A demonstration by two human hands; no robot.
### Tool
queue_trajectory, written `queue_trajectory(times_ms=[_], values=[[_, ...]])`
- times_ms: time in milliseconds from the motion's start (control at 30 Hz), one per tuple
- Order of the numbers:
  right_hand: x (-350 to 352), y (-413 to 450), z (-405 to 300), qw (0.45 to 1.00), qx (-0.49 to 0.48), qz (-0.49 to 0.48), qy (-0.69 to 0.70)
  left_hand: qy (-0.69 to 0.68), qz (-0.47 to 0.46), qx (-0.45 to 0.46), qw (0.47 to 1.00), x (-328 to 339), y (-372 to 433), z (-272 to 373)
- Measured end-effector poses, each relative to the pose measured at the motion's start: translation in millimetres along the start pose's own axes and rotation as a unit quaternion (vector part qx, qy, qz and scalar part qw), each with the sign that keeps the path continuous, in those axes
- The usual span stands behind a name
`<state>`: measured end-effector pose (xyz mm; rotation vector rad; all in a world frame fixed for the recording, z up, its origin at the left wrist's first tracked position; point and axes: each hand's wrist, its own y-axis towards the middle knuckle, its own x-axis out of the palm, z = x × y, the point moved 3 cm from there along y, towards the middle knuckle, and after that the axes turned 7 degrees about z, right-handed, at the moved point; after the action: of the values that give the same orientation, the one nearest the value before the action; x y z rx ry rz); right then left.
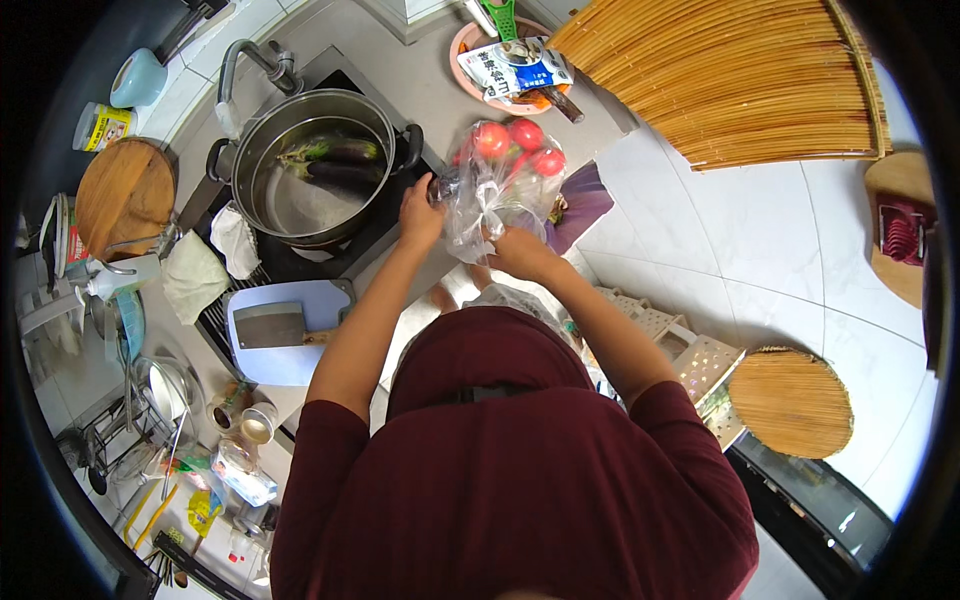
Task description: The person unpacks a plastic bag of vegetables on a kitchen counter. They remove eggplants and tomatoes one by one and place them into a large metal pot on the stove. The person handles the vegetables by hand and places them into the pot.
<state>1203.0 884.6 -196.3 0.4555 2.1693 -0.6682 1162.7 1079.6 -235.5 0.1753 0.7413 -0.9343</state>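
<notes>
A clear plastic bag [486, 196] with several red tomatoes [492, 140] is in front of me, its neck tied in a knot. My right hand [523, 253] grips the bag just below the knot. At the bag's left side, my left hand [420, 216] has its fingers around a dark item [444, 187] under shiny plastic; what it is cannot be made out. Left of that hand stands a large two-handled metal pot [244, 191] holding water and two eggplants [345, 178]. A purple bag or sheet [583, 206] shows behind the tomatoes.
A cleaver [268, 325] lies on a blue cutting board [281, 366] near my left forearm. The faucet [227, 90] rises behind the pot. Beyond the tomatoes sits a pink basin [459, 64] with a printed packet [514, 67] on top. A bamboo mat [742, 75] extends at upper right.
</notes>
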Motion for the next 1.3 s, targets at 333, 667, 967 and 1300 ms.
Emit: queue_trajectory(times_ms=[333,667,967,1300], values=[[-25.5,0.7,-13.3,0.983,0.074,0.168,-0.024,-0.13,0.007,-0.044,0.991,1.0,7.7,-10.3],[-62.9,10.9,5.4,0.958,0.085,0.274,-0.003,-0.595,-0.068,-0.227,0.768,-4.9,1.3,-2.3],[-61.3,22.9,13.3,0.969,0.107,0.222,-0.031,-0.668,-0.094,-0.211,0.707,-0.4,4.5,7.2],[-56.3,41.6,-14.1,0.955,0.066,0.284,-0.053,-0.657,-0.116,-0.213,0.714,11.6,7.7,1.2]])
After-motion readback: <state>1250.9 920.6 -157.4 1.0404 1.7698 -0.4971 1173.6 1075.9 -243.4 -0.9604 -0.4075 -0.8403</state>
